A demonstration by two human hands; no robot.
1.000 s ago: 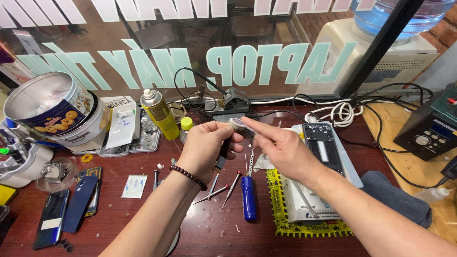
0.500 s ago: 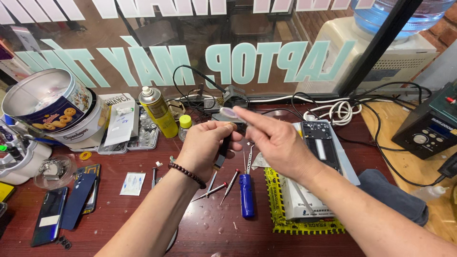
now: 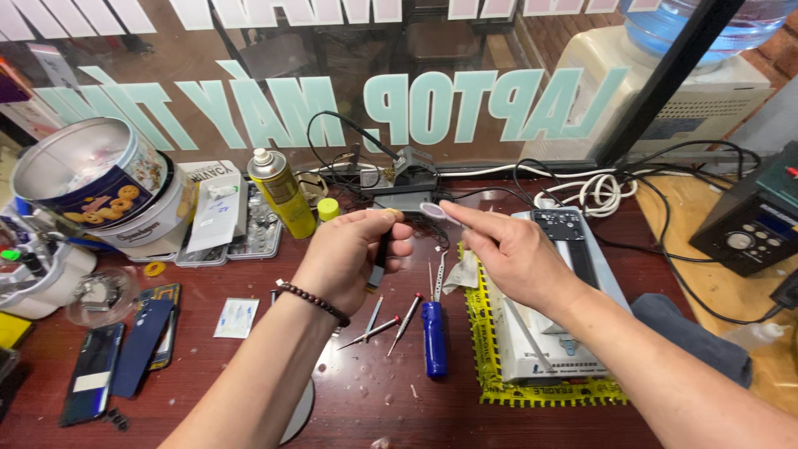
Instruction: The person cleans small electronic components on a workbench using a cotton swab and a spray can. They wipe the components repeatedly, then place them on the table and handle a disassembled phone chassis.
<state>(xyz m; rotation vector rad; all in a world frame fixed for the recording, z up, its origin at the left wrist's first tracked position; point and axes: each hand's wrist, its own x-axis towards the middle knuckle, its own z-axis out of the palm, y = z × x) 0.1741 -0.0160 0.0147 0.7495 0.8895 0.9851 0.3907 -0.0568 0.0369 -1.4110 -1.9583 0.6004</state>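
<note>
Small pale disc (image 3: pixel 434 210), pinched at right hand (image 3: pixel 507 249) fingertips, beside left hand (image 3: pixel 353 254)

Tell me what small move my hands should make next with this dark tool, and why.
Probably bring the right hand slightly closer, so the small pale piece at its fingertips meets the dark tool gripped in the left hand. The two sit close above the table, but whether they touch is unclear.
</note>
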